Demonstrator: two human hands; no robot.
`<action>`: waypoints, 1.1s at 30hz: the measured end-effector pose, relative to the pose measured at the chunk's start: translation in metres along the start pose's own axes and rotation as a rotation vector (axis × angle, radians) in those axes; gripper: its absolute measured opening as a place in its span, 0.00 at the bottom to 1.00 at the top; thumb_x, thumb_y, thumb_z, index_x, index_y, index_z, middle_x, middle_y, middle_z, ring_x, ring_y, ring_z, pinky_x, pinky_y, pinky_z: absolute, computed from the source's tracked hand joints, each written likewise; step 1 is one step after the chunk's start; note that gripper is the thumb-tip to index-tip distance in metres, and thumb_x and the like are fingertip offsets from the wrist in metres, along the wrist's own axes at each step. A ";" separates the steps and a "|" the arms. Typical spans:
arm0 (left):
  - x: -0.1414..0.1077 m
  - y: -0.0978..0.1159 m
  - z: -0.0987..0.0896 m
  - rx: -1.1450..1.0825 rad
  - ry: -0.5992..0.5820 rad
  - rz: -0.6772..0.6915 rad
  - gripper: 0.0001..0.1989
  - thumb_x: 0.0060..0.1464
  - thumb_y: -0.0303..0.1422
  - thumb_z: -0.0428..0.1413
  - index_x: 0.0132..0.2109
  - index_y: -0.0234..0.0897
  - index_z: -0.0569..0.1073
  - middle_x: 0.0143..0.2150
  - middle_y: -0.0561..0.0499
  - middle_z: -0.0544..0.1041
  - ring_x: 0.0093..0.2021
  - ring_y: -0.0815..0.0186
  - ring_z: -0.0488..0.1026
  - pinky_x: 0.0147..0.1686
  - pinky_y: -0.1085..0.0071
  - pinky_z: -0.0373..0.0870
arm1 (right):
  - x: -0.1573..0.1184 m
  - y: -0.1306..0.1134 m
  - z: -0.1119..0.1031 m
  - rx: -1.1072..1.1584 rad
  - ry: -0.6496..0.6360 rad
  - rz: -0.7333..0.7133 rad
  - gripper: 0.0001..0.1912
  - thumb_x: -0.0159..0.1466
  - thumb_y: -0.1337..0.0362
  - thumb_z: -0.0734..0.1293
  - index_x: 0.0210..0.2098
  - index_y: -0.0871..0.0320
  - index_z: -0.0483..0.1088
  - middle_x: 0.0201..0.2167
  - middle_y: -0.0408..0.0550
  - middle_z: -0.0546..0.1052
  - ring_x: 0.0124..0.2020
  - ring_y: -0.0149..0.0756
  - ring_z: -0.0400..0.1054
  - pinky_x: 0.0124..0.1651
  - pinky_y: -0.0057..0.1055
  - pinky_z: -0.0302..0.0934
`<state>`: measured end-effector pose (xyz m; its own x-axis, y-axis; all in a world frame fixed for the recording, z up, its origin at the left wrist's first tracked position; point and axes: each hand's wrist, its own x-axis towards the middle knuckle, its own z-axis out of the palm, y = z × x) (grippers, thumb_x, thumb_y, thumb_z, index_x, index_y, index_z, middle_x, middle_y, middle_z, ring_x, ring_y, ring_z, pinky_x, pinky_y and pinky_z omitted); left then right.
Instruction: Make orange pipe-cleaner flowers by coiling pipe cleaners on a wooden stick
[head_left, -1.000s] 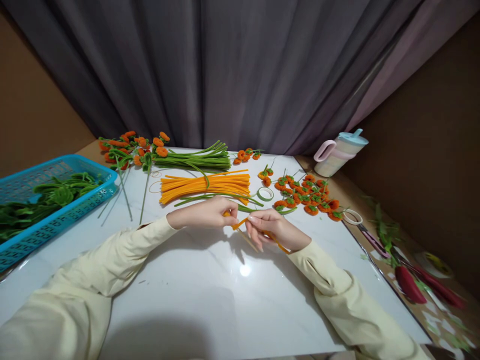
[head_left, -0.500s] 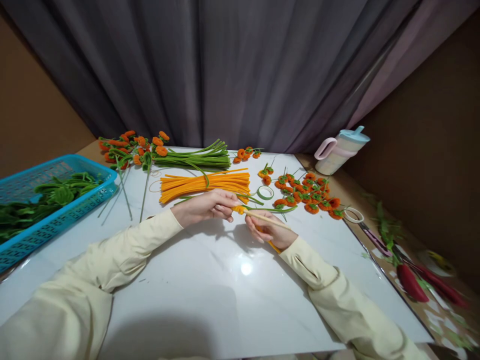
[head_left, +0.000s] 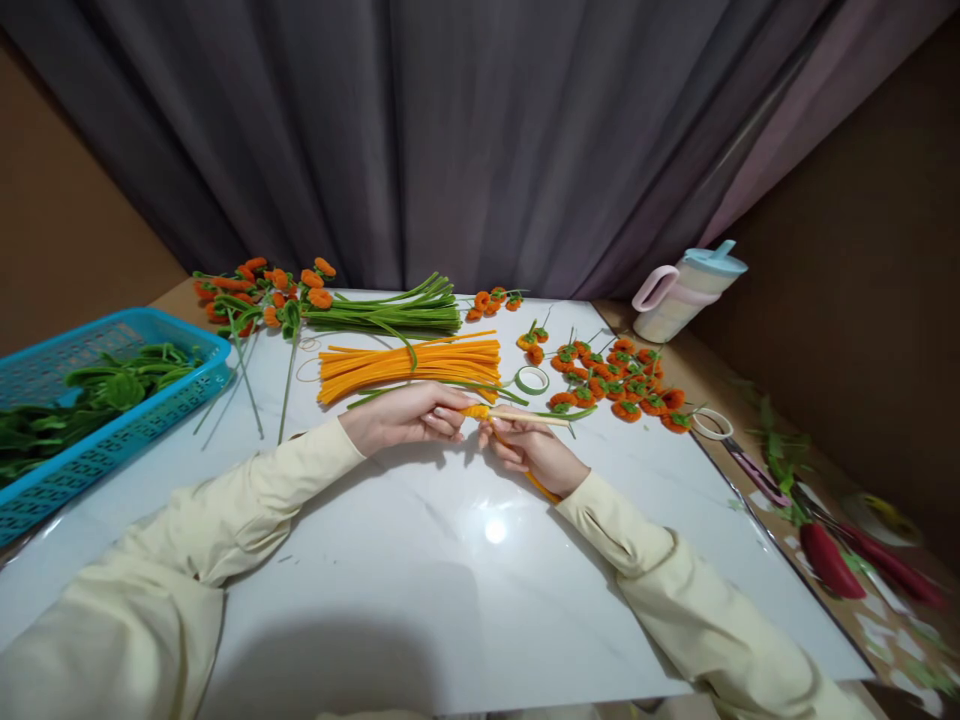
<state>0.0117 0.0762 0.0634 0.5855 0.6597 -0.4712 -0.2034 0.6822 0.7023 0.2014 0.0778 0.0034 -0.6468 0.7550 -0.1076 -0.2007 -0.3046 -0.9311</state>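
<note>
My left hand (head_left: 420, 414) pinches the left end of a thin wooden stick (head_left: 536, 418), where an orange fuzzy stem (head_left: 477, 411) is coiled round it. Closed on the loose part of that stem is my right hand (head_left: 534, 452), just right of the coil; the stem's tail (head_left: 541, 488) hangs below its palm. The stick's free end points right, above my right hand. Just behind the hands lies a bundle of orange stems (head_left: 409, 368), with a bundle of green stems (head_left: 390, 315) farther back.
A blue basket (head_left: 214, 375) of green pieces is at left. Orange flower heads (head_left: 619, 380), a green tape roll (head_left: 532, 380) and a white ring (head_left: 712, 424) lie right of centre. A tumbler (head_left: 679, 295) stands back right; red-handled pliers (head_left: 831, 562) and scissors (head_left: 757, 478) are at right.
The stick has swung from slanting down over my right hand to nearly level above it. My right hand has shifted slightly left, and more of the stem's tail shows.
</note>
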 end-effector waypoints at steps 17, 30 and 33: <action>0.001 -0.007 0.001 0.359 0.002 0.112 0.06 0.53 0.31 0.53 0.31 0.33 0.66 0.20 0.60 0.57 0.18 0.77 0.47 0.25 0.78 0.59 | 0.005 0.009 0.002 0.039 0.157 -0.103 0.05 0.54 0.67 0.65 0.31 0.60 0.65 0.22 0.39 0.66 0.13 0.20 0.50 0.13 0.20 0.49; 0.002 -0.013 -0.002 1.013 0.033 0.301 0.12 0.57 0.34 0.45 0.26 0.35 0.61 0.23 0.55 0.59 0.23 0.71 0.56 0.25 0.75 0.54 | 0.004 0.008 0.006 0.002 0.217 -0.081 0.07 0.50 0.70 0.64 0.31 0.60 0.65 0.20 0.38 0.67 0.12 0.19 0.49 0.12 0.19 0.45; 0.002 -0.016 -0.001 1.175 0.103 0.377 0.13 0.58 0.36 0.44 0.28 0.35 0.61 0.25 0.55 0.61 0.25 0.70 0.59 0.27 0.75 0.55 | 0.004 0.007 0.006 0.006 0.214 -0.074 0.07 0.49 0.69 0.64 0.30 0.60 0.65 0.20 0.38 0.66 0.12 0.19 0.49 0.12 0.19 0.44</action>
<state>0.0155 0.0670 0.0508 0.5677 0.8116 -0.1381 0.5126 -0.2172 0.8307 0.1930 0.0748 -0.0008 -0.4593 0.8813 -0.1112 -0.2467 -0.2468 -0.9371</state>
